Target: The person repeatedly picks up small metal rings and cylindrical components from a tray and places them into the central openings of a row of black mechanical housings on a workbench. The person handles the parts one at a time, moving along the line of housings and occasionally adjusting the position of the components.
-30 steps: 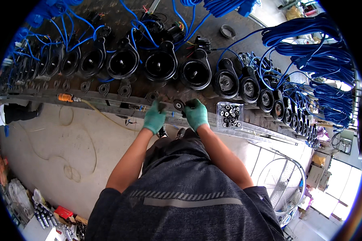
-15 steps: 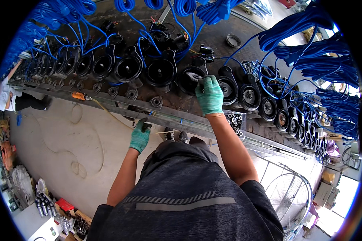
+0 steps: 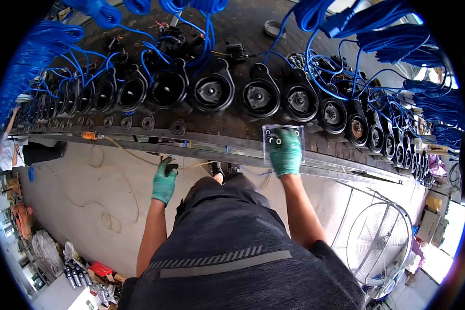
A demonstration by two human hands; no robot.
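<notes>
Left hand: the left hand [image 3: 165,180], in a green glove, hung below the table [image 3: 232,147] edge, fingers curled around something small and dark; what it was could not be made out.
Right hand: the right hand [image 3: 285,152], gloved green as well, reached up into a clear plastic box [image 3: 283,142] on the table's front edge; fingers bent inside it, though whether they gripped anything could not be told.
Box: it sat just in front of the row, a few small black-and-white round parts [image 3: 273,139] lying in its left end, beside the fingers.
Row on the table: black round motor housings [image 3: 212,92] stood side by side along the table, openings facing the camera.
Cables: blue cables [image 3: 201,31] ran from the housings towards coiled bundles farther back and to the right.
Edge: small black ring-shaped pieces [image 3: 148,123] lay in a line near the table's front left.
Floor: a caged fan [image 3: 380,243] stood at lower right.
</notes>
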